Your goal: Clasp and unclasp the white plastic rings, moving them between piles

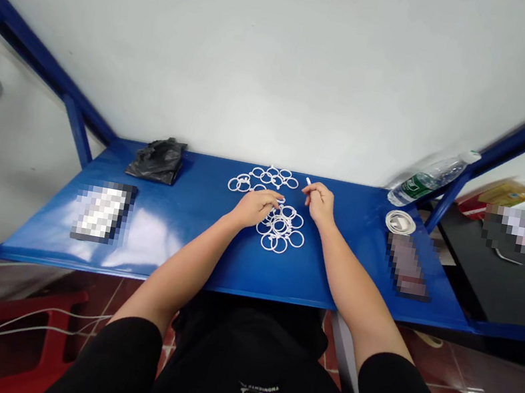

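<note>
White plastic rings with small eyelets, like curtain rings, lie on a blue table (210, 262). A near heap of rings (281, 230) overlaps beside my left hand (255, 208), and a looser group of rings (273, 175) spreads out farther back. The left fingers are bent together at the heap's far edge, with part of a white ring showing at their tips. To the right of the heap, my right hand (319, 202) is raised a little and pinches a small white piece (308, 181). Only its short end sticks out; the fingers hide the rest.
At the back left sits a crumpled black plastic bag (158, 160), with a blurred phone-like object (104, 212) in front. On the right are a water bottle (430, 180), a coiled white cable (400, 222) and another blurred dark object (407, 265). A white wall closes off the back.
</note>
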The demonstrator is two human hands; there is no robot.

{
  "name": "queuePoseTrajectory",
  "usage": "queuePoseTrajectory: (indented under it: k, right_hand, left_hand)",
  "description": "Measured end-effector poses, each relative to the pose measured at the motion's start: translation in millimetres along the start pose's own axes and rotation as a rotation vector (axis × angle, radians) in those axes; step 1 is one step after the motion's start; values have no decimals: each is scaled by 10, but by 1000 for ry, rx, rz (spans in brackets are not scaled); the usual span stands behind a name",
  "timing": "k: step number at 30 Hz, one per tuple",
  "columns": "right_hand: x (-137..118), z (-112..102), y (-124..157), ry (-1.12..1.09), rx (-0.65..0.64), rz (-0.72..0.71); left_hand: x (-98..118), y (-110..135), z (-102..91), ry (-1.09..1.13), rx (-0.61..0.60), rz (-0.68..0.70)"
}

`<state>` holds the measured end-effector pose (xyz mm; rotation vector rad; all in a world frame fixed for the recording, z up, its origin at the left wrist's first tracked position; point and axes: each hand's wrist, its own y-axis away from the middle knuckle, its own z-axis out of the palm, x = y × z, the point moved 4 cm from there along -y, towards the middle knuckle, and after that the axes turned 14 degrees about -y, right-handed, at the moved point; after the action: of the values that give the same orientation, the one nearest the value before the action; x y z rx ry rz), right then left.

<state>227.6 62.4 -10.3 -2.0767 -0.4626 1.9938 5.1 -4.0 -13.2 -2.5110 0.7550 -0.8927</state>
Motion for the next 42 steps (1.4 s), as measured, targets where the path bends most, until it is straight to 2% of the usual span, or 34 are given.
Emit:
queuePoseTrajectory:
  k: [5,8,10,15,17,19,21,23,25,29,32,35,38,42]
  right_hand:
    - [6,30,15,14,3,-1]
    - [13,58,41,-44,-15,11]
    - [0,91,71,-90,-72,30]
    - [-84,218,165,-92,-326,75]
    - [-117,251,179,-98,-362,65]
    - [-132,261,173,-61,-353,31]
    - [-112,238,147,35,-291,-4]
    - [-50,188,110,158,-206,0]
    - [32,140,71,270,-160,30]
    - [122,119,10,386,-270,68]
    - [105,141,-11,474,-401,114]
    - [64,176,-12,534,-472,167]
    - [18,215,-3,565,-455,135]
    - [33,166,-15,637,-366,99]
  left_hand:
    - [-6,-4,-23,20,5,-42]
    - [-38,-3,-47,-8,59,-96]
    - [-86,-1,-71,-37,107,-153]
    - [-218,-6,-206,-146,248,-248]
    - [-256,-8,-285,-239,290,-278]
    - [-293,-1,-359,-361,306,-346]
    - [-331,21,-409,-476,291,-457]
    - [-363,48,-416,-548,238,-563]
    - [-377,66,-378,-573,153,-611]
    - [-359,66,-260,-585,15,-586]
    - [-336,58,-202,-593,-40,-549]
    - [-332,58,-175,-596,-71,-527]
    - [-351,64,-168,-600,-40,-508]
    - [-383,68,-174,-546,98,-470]
